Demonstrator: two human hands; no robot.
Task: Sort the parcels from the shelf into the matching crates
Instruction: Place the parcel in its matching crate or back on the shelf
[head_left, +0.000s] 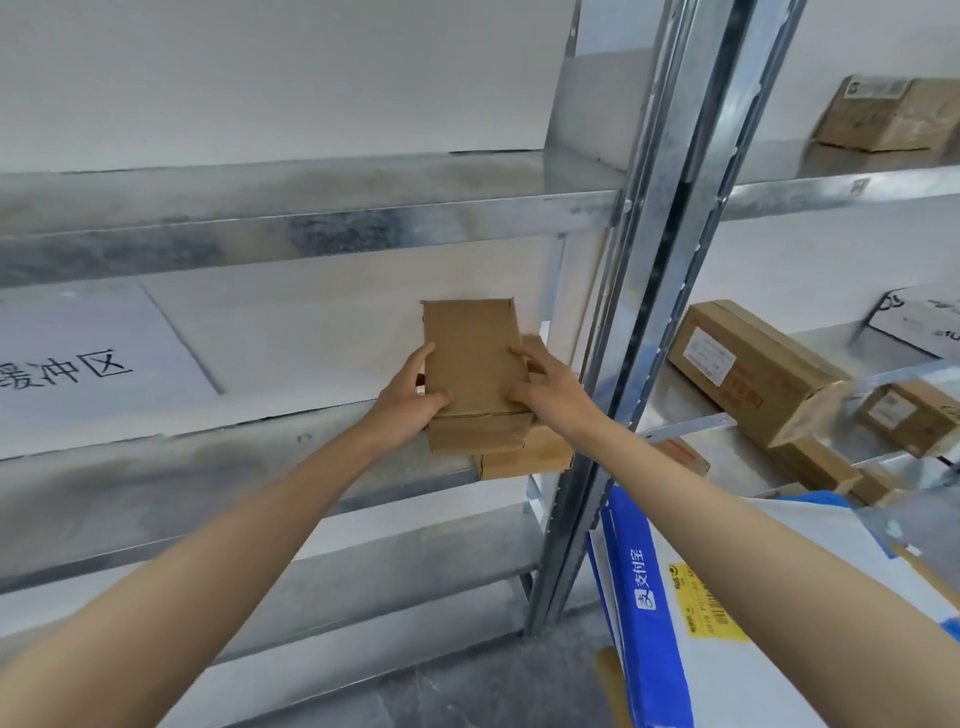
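Note:
A flat brown cardboard parcel lies on top of a second brown parcel at the right end of the middle metal shelf. My left hand grips its left edge, thumb on top. My right hand holds its right edge with the fingers curled over the top face. Both arms reach up from the bottom of the view. No crate is in view.
A white sign with black characters lies on the same shelf at the left. A steel upright divides the racks. The right rack holds several cardboard boxes. White and blue mail bags stand low on the right.

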